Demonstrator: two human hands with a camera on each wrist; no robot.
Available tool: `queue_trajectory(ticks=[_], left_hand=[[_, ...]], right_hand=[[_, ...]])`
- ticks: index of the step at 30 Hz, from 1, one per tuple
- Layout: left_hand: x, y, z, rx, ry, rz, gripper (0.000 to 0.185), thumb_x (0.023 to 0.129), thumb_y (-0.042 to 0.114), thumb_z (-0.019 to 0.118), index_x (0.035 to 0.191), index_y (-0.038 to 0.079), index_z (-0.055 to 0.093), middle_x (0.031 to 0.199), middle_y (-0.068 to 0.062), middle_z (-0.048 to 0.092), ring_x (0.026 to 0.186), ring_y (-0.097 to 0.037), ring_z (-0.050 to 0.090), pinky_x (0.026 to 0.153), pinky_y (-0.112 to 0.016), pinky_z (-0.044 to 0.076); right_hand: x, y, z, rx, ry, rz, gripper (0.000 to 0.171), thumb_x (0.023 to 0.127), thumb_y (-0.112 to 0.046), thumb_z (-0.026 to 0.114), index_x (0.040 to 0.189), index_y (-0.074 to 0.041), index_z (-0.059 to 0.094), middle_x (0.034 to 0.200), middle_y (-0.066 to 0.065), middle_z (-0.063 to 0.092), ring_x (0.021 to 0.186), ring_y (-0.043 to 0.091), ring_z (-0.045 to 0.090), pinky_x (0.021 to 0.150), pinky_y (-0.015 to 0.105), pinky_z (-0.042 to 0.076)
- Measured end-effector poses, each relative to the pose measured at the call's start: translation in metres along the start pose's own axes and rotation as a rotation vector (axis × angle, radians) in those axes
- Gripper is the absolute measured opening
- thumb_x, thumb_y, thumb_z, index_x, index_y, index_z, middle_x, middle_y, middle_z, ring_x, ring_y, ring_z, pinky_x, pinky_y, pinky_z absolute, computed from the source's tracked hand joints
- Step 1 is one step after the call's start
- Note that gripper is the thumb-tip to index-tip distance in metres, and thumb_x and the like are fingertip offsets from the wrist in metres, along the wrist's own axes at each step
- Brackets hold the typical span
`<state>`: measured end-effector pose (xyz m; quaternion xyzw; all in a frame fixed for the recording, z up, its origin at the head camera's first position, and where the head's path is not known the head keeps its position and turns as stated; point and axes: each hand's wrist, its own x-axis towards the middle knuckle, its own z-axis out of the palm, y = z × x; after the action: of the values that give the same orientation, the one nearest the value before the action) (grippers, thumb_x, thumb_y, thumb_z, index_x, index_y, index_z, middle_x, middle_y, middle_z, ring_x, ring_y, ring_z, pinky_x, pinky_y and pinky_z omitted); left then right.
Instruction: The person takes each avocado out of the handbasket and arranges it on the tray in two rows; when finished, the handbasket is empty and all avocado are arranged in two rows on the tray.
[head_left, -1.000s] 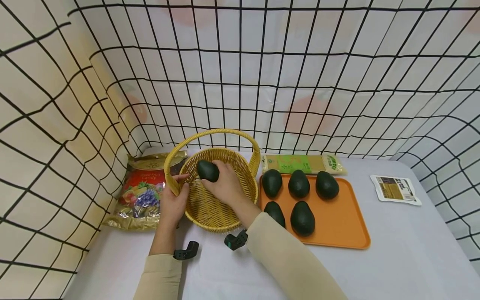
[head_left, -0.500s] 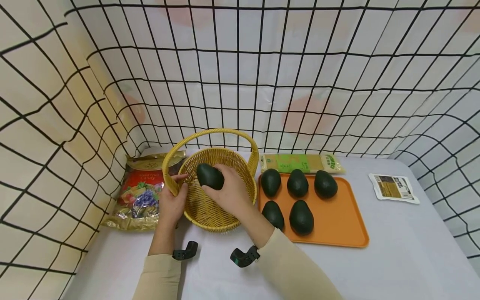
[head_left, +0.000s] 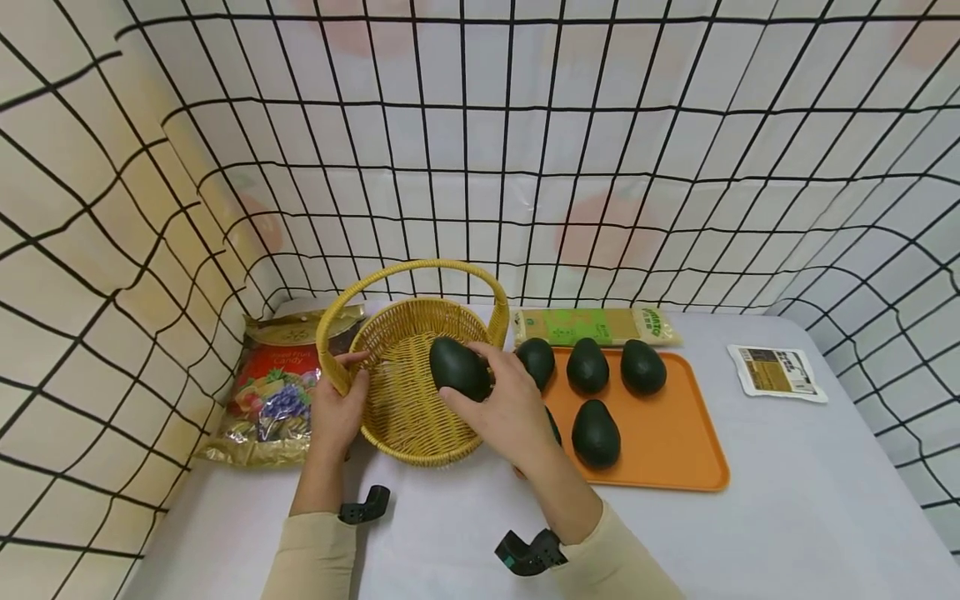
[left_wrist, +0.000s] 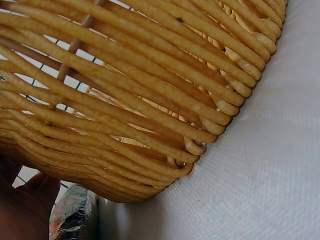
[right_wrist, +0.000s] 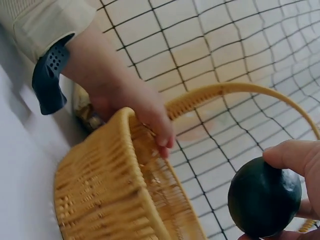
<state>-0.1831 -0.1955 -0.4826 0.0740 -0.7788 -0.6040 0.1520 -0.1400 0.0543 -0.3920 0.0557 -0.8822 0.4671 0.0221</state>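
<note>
A dark green avocado is held by my right hand over the right side of the yellow wicker basket. In the right wrist view, thumb and fingers curl round this avocado. At the basket's left side, my left hand grips the rim near the foot of the handle, fingers reaching inside. The left wrist view shows the basket's woven wall up close. No avocado shows on the visible basket floor. Several more avocados lie on an orange tray to the right.
Left of the basket lies a bag of fruit candy. A long yellow-green packet sits behind the tray, and a small white pouch at far right. Black wire grid encloses the table's back and sides.
My right hand has carried the avocado rightward and toward me, from over the basket's middle to near its right rim. The left hand keeps its hold on the basket.
</note>
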Motion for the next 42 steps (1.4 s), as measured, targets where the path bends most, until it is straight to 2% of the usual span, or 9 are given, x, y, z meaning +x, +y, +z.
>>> queue_trajectory(ticks=[6,11,14,17,22,26,31,37,42], left_hand=[[0.0,0.0,0.0,-0.009,0.0,0.027,0.027,0.101,0.007,0.058,0.127,0.008,0.066,0.132,-0.013,0.066,0.125,-0.026,0.057,0.093,-0.029,0.041],[0.0,0.0,0.0,-0.018,0.008,0.032,0.028,0.1,0.005,0.058,0.126,0.007,0.066,0.132,-0.014,0.066,0.124,-0.026,0.057,0.092,-0.027,0.041],[0.0,0.0,0.0,-0.018,0.014,0.028,0.028,0.1,0.005,0.058,0.126,0.006,0.066,0.132,-0.015,0.067,0.123,-0.026,0.057,0.092,-0.026,0.041],[0.0,-0.002,-0.001,-0.019,0.014,0.029,0.028,0.1,0.005,0.058,0.126,0.005,0.065,0.132,-0.016,0.067,0.122,-0.024,0.057,0.091,-0.025,0.041],[-0.001,-0.003,-0.001,-0.02,0.004,0.041,0.028,0.1,0.004,0.057,0.128,0.003,0.064,0.133,-0.017,0.065,0.123,-0.024,0.056,0.091,-0.025,0.041],[0.0,-0.004,-0.001,-0.014,0.006,0.049,0.028,0.1,0.005,0.057,0.127,0.003,0.064,0.133,-0.017,0.066,0.124,-0.027,0.057,0.09,-0.024,0.041],[0.0,-0.004,0.0,-0.019,0.004,0.05,0.028,0.1,0.004,0.058,0.127,0.003,0.065,0.132,-0.017,0.066,0.125,-0.028,0.058,0.089,-0.021,0.042],[0.0,-0.003,0.0,-0.021,0.001,0.05,0.028,0.1,0.004,0.057,0.128,0.004,0.065,0.133,-0.016,0.066,0.126,-0.027,0.057,0.091,-0.021,0.041],[0.001,-0.003,0.0,-0.025,0.003,0.054,0.028,0.1,0.004,0.058,0.127,0.004,0.065,0.132,-0.016,0.066,0.124,-0.028,0.058,0.088,-0.019,0.042]], right_hand=[[-0.013,0.013,-0.026,0.02,0.014,0.045,0.071,0.084,-0.044,0.082,0.147,-0.026,0.052,0.132,0.005,0.057,0.103,0.023,0.06,0.083,0.04,0.054],[-0.022,0.023,-0.048,-0.01,0.056,0.099,0.071,0.085,-0.044,0.082,0.147,-0.025,0.051,0.131,0.009,0.058,0.109,0.027,0.061,0.089,0.045,0.055],[-0.027,0.029,-0.06,-0.014,0.071,0.158,0.072,0.085,-0.046,0.08,0.147,-0.025,0.05,0.134,0.007,0.056,0.116,0.027,0.06,0.095,0.047,0.054],[-0.033,0.037,-0.074,-0.017,0.088,0.212,0.074,0.086,-0.052,0.077,0.148,-0.026,0.048,0.131,0.007,0.055,0.113,0.027,0.058,0.096,0.045,0.051],[-0.044,0.055,-0.099,-0.037,0.124,0.284,0.082,0.086,-0.061,0.072,0.153,-0.024,0.042,0.141,0.012,0.052,0.12,0.031,0.055,0.097,0.049,0.052],[-0.053,0.075,-0.118,-0.045,0.15,0.348,0.084,0.088,-0.061,0.071,0.156,-0.023,0.038,0.145,0.014,0.049,0.123,0.033,0.054,0.09,0.043,0.052],[-0.062,0.104,-0.133,-0.089,0.199,0.435,0.083,0.09,-0.058,0.07,0.156,-0.017,0.04,0.147,0.02,0.047,0.119,0.036,0.052,0.081,0.036,0.045],[-0.068,0.131,-0.14,-0.117,0.197,0.564,0.095,0.088,-0.068,0.065,0.158,-0.011,0.034,0.15,0.026,0.043,0.124,0.042,0.051,0.09,0.052,0.047],[-0.069,0.148,-0.141,-0.143,0.112,0.624,0.101,0.088,-0.072,0.061,0.158,-0.006,0.031,0.15,0.032,0.042,0.131,0.047,0.045,0.104,0.065,0.041]])
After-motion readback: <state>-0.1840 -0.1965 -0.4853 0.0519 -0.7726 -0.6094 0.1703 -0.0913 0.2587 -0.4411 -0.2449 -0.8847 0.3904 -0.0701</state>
